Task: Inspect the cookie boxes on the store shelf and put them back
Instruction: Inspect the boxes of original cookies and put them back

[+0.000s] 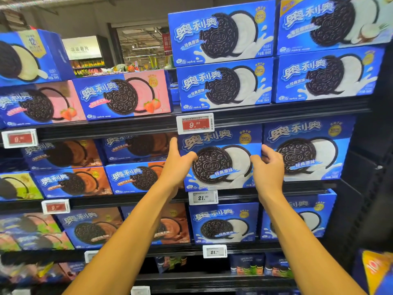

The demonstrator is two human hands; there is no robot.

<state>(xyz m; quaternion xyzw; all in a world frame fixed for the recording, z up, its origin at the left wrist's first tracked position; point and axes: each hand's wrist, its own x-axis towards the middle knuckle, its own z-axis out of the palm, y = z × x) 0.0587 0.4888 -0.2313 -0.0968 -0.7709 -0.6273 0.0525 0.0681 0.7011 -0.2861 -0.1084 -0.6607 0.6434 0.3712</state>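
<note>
A large blue cookie box (pixel 220 141) with a black-and-white cookie on its front stands on the second shelf from the top, under a red 9.90 price tag (pixel 195 123). My left hand (pixel 177 161) grips its left edge, thumb across the front and fingers behind the side. On the box's right edge my right hand (pixel 269 165) holds on with curled fingers. A matching blue box (pixel 308 145) stands right beside it. Whether the held box rests on the shelf or is lifted slightly, I cannot tell.
Blue boxes (pixel 223 33) fill the top shelf, pink strawberry ones (pixel 125 96) to their left. Brown chocolate boxes (pixel 131 179) sit left of my hands. More blue boxes (pixel 223 223) stand below, above a white 21.80 tag (pixel 203 197). A black shelf post (pixel 374 167) closes the right side.
</note>
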